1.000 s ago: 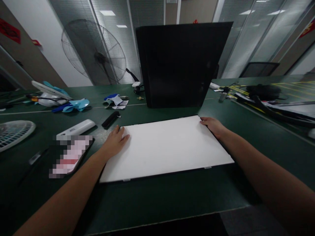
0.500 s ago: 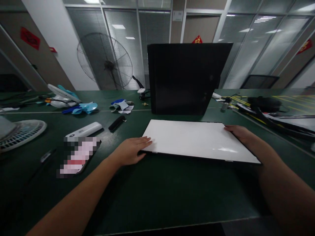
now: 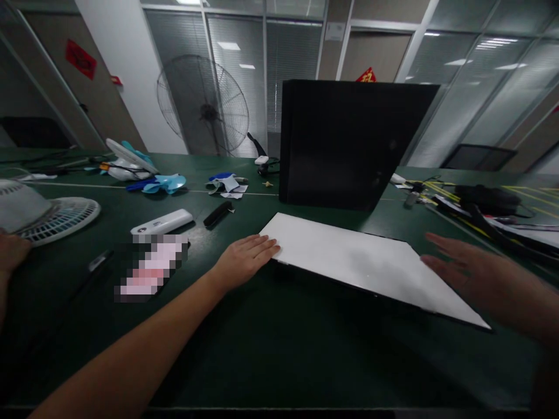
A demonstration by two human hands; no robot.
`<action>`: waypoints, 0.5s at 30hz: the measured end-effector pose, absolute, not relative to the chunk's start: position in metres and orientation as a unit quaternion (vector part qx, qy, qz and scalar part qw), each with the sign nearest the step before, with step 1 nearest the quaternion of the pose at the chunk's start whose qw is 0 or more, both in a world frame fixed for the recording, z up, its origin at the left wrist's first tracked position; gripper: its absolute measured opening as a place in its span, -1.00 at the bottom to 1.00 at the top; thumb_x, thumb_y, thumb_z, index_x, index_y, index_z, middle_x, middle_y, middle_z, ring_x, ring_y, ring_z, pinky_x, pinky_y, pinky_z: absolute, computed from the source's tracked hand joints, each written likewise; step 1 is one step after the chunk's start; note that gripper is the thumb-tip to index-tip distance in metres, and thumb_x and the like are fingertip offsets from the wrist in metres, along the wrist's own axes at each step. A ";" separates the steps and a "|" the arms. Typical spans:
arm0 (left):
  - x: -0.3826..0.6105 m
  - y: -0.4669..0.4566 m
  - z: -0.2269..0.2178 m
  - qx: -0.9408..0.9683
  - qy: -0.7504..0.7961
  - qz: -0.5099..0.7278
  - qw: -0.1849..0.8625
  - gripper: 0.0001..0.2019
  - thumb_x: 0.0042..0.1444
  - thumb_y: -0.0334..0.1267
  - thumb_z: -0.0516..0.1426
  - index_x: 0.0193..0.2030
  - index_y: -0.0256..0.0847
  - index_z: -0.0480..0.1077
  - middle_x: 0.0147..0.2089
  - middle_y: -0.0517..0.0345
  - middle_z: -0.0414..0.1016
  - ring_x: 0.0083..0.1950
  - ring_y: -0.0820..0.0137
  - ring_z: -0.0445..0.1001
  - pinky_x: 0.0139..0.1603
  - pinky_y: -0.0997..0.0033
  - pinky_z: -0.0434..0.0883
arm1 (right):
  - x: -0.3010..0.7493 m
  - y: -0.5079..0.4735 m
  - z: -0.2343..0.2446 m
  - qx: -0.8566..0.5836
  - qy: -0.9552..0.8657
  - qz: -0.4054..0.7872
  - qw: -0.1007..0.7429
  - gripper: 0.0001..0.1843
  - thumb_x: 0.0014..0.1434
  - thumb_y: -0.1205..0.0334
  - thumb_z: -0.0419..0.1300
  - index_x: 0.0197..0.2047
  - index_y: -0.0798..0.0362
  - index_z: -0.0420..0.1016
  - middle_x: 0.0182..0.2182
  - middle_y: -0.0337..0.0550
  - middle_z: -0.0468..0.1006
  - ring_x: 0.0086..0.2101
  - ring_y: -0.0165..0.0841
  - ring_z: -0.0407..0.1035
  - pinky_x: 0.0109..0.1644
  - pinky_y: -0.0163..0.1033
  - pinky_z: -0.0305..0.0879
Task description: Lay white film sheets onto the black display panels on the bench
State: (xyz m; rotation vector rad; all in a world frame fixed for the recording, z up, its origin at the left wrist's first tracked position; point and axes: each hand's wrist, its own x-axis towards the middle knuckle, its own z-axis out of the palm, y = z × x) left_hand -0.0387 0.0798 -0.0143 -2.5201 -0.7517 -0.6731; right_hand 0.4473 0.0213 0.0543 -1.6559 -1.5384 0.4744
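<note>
A thin white rectangular panel with a dark rim [image 3: 345, 250] is in front of me, slanting so that its right end is nearer to me. My left hand [image 3: 247, 259] grips its left end, fingers lying on the white face; the thumb is hidden. Off the panel's right edge, my right hand [image 3: 458, 267] is open and slightly blurred, with its fingers apart and nothing in them. A dark shadow falls on the panel's right half. Behind the panel stands a large black slab [image 3: 349, 142], upright on the green table [image 3: 262, 349].
To the left lie a pixelated pink phone-shaped item [image 3: 152, 270], a white elongated device [image 3: 161, 224] and a small black object [image 3: 218, 215]. Another person's hand [image 3: 11, 253] is beside a white fan [image 3: 70, 218]. Cables and a black item [image 3: 487, 199] lie at right.
My right hand has let go of the panel's right edge and opened. The panel's right end has come nearer to me. Another person's hand has appeared at the left edge.
</note>
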 end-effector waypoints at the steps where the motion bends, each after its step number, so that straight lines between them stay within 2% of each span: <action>1: -0.037 0.078 -0.014 -0.906 -0.270 -0.244 0.215 -0.59 0.38 -0.47 0.02 0.29 -0.21 0.44 0.25 -0.05 0.59 0.26 0.23 0.57 0.27 0.04 0.53 | 0.427 0.005 0.050 -0.647 -0.640 0.162 0.382 -0.38 -0.11 0.06 0.56 0.09 -0.25 0.66 0.15 -0.01 0.57 0.14 0.20 0.41 0.37 0.41 0.14; 2: -0.034 0.076 -0.013 -0.905 -0.269 -0.247 0.217 -0.60 0.39 -0.46 0.02 0.28 -0.22 0.45 0.24 -0.05 0.60 0.25 0.23 0.58 0.25 0.06 0.54 | 0.405 -0.010 0.043 -0.605 -0.720 0.082 0.330 -0.27 0.00 -0.02 0.50 0.26 -0.28 0.54 0.27 -0.06 0.48 0.20 0.20 0.37 0.37 0.45 0.13; 3: -0.032 0.074 -0.014 -0.905 -0.265 -0.251 0.219 -0.61 0.39 -0.47 0.02 0.26 -0.23 0.45 0.23 -0.05 0.60 0.24 0.24 0.58 0.25 0.07 0.55 | 0.383 -0.022 0.035 -0.545 -0.787 0.001 0.288 -0.23 0.06 -0.02 0.45 0.34 -0.25 0.46 0.33 -0.06 0.41 0.24 0.19 0.33 0.36 0.45 0.18; 5: -0.026 0.069 -0.015 -0.906 -0.253 -0.259 0.219 -0.62 0.39 -0.47 0.02 0.26 -0.23 0.45 0.23 -0.04 0.61 0.25 0.24 0.58 0.26 0.08 0.54 | 0.345 -0.038 0.017 -0.451 -0.845 -0.131 0.255 -0.40 0.23 0.17 0.34 0.33 -0.16 0.46 0.34 -0.05 0.40 0.28 0.11 0.31 0.28 0.35 0.35; 7: -0.022 0.065 -0.017 -0.911 -0.238 -0.262 0.212 -0.60 0.39 -0.46 0.02 0.28 -0.21 0.44 0.23 -0.03 0.60 0.26 0.24 0.57 0.29 0.08 0.53 | 0.324 -0.044 0.002 -0.396 -0.858 -0.215 0.248 -0.50 0.29 0.39 0.24 0.28 -0.05 0.49 0.25 0.00 0.50 0.21 0.00 0.41 0.19 0.19 0.47; 10: -0.016 0.060 -0.018 -0.917 -0.214 -0.266 0.208 -0.58 0.39 -0.46 0.03 0.33 -0.23 0.40 0.24 -0.05 0.60 0.27 0.24 0.56 0.30 0.09 0.51 | 0.325 -0.045 -0.005 -0.360 -0.855 -0.281 0.247 -0.55 0.30 0.50 0.20 0.22 0.05 0.52 0.09 0.04 0.61 0.05 -0.09 0.52 0.07 0.06 0.54; 15: -0.010 0.055 -0.015 -0.917 -0.193 -0.266 0.225 -0.61 0.40 -0.43 0.04 0.31 -0.26 0.41 0.22 -0.07 0.61 0.24 0.23 0.58 0.27 0.12 0.53 | 0.344 -0.047 0.010 -0.323 -0.861 -0.310 0.241 -0.52 0.33 0.52 0.15 0.24 0.00 0.52 -0.08 -0.02 0.68 -0.12 -0.16 0.58 -0.06 -0.02 0.57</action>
